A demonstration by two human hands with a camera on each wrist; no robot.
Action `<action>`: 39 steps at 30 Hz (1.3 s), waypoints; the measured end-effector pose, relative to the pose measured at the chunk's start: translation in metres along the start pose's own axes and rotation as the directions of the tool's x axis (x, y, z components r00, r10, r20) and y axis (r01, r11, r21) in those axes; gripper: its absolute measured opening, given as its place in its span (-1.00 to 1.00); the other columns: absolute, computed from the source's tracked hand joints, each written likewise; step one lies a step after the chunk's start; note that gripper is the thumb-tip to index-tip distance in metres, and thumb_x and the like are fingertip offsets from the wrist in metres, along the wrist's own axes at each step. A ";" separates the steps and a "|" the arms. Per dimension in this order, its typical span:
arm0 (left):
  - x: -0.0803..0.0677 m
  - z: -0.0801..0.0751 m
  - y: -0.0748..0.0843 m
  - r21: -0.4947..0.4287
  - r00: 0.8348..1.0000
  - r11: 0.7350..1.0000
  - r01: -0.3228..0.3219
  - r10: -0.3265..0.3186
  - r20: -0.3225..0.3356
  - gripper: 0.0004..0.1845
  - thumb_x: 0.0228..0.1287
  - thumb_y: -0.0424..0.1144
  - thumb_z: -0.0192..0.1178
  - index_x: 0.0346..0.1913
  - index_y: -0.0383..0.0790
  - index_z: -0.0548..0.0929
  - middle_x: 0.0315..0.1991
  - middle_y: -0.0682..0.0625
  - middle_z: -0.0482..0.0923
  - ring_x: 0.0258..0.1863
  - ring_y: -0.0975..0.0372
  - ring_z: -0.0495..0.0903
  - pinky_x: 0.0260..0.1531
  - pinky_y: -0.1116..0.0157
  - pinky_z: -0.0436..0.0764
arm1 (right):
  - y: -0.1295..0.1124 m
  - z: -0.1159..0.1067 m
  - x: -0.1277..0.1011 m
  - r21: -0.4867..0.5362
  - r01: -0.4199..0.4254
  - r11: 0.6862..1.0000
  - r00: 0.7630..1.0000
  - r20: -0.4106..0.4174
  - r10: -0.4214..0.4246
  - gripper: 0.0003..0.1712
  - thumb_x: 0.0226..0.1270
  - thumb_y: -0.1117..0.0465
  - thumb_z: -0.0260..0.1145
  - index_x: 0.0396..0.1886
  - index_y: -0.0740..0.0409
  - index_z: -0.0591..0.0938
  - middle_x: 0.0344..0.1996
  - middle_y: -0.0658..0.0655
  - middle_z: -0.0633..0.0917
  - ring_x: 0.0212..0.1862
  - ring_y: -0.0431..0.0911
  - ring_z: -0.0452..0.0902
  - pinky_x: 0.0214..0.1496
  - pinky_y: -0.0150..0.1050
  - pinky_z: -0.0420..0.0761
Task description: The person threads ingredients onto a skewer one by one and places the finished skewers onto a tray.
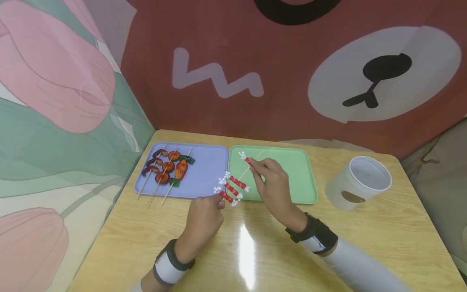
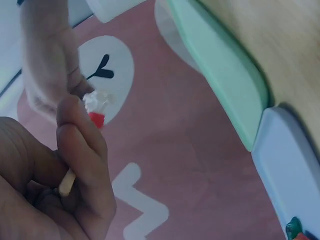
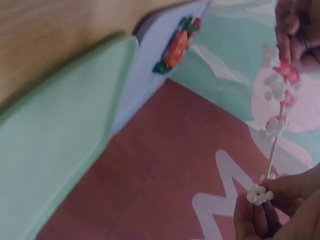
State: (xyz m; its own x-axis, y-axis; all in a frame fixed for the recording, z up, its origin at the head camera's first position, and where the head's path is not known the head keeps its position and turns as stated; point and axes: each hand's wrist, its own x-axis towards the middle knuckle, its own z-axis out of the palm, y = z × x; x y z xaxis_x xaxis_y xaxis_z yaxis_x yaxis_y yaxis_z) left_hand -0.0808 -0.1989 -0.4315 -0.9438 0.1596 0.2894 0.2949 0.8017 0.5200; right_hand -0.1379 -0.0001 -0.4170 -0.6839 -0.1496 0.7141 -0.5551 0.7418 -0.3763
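My left hand [image 1: 206,219] grips the lower end of a thin wooden skewer [image 1: 243,173], its butt showing between curled fingers in the left wrist view. Three red pieces with white knobbly ends [image 1: 231,189] are threaded crosswise on it, close above that hand. Between thumb and fingers my right hand [image 1: 273,182] pinches another red piece with white ends [image 1: 246,158]. This piece is at the skewer's upper part, and the bare tip sticks out beyond the fingers. In the right wrist view its white flower-like end [image 3: 259,195] faces the camera.
A purple tray [image 1: 208,166] at left bears three skewers of toy food [image 1: 168,167]. Beside it lies a green tray [image 1: 300,174], beneath the right hand in the head view. A white translucent tub [image 1: 357,182] stands at right on the wooden table [image 1: 379,243].
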 end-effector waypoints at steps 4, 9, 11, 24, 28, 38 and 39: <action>0.003 0.002 0.002 0.003 1.000 1.000 0.000 0.000 0.003 -0.83 0.09 -0.56 0.34 -0.53 -0.26 0.73 -0.69 0.01 0.56 -0.65 0.28 0.41 -0.65 0.38 0.52 | -0.004 0.004 0.001 0.024 -0.018 1.000 1.000 -0.016 0.018 -0.68 0.20 0.38 0.53 -0.01 0.21 0.80 -0.45 0.12 0.64 -0.43 -0.09 0.47 -0.50 -0.34 0.47; 0.004 0.000 0.002 0.014 1.000 1.000 0.014 -0.014 -0.004 -0.83 0.05 -0.59 0.35 -0.55 -0.28 0.73 -0.70 0.00 0.55 -0.66 0.28 0.40 -0.66 0.39 0.50 | -0.005 0.004 -0.002 0.020 -0.012 1.000 0.999 -0.041 0.013 -0.68 0.18 0.42 0.53 -0.04 0.26 0.80 -0.47 0.13 0.64 -0.44 -0.10 0.46 -0.52 -0.34 0.47; 0.005 -0.001 0.002 0.010 1.000 1.000 0.013 -0.013 0.002 -0.84 0.03 -0.60 0.35 -0.53 -0.29 0.74 -0.70 -0.01 0.56 -0.67 0.28 0.39 -0.67 0.41 0.48 | -0.004 0.003 -0.003 0.019 -0.011 1.000 0.999 -0.048 0.012 -0.69 0.18 0.42 0.53 -0.04 0.27 0.79 -0.47 0.14 0.64 -0.44 -0.10 0.45 -0.53 -0.34 0.47; 0.004 0.001 0.004 -0.008 0.997 0.999 0.046 -0.045 0.059 -0.85 0.05 -0.60 0.33 -0.51 -0.31 0.75 -0.72 0.01 0.51 -0.67 0.28 0.37 -0.68 0.47 0.38 | -0.003 0.006 -0.012 0.007 -0.011 1.000 0.997 -0.076 0.011 -0.69 0.18 0.48 0.49 -0.05 0.32 0.79 -0.47 0.15 0.64 -0.42 -0.08 0.48 -0.52 -0.36 0.49; 0.001 0.004 0.002 -0.015 0.996 0.999 0.050 -0.048 0.072 -0.76 0.05 -0.60 0.31 -0.63 -0.25 0.63 -0.79 0.09 0.27 -0.71 0.29 0.26 -0.72 0.48 0.24 | -0.004 0.009 -0.016 -0.011 -0.009 1.000 0.997 -0.081 0.008 -0.70 0.16 0.50 0.48 -0.08 0.33 0.79 -0.49 0.14 0.63 -0.43 -0.09 0.49 -0.53 -0.38 0.47; -0.002 0.006 -0.002 -0.024 0.994 0.997 0.071 -0.068 0.091 -0.81 0.07 -0.58 0.35 -0.56 -0.26 0.70 -0.76 0.07 0.39 -0.71 0.31 0.29 -0.72 0.50 0.26 | -0.003 0.014 -0.024 0.004 -0.051 0.999 0.998 -0.037 0.051 -0.61 0.15 0.25 0.60 -0.03 0.32 0.78 -0.47 0.17 0.62 -0.41 -0.07 0.47 -0.50 -0.37 0.49; -0.002 0.006 -0.002 -0.019 0.994 0.998 0.062 -0.060 0.089 -0.79 0.07 -0.57 0.35 -0.58 -0.25 0.68 -0.77 0.08 0.37 -0.71 0.31 0.28 -0.72 0.50 0.26 | -0.002 0.015 -0.024 0.013 -0.061 0.998 0.998 -0.030 0.061 -0.57 0.13 0.19 0.61 -0.03 0.31 0.78 -0.47 0.17 0.61 -0.41 -0.06 0.47 -0.49 -0.38 0.48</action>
State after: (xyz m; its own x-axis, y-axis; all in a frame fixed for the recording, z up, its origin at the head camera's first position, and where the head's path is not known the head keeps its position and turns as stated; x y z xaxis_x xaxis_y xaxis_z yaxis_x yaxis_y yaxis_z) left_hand -0.0801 -0.1973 -0.4382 -0.9694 0.1615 0.1849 0.2384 0.7988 0.5524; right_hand -0.1273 -0.0079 -0.4420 -0.7023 -0.0845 0.7068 -0.5188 0.7407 -0.4269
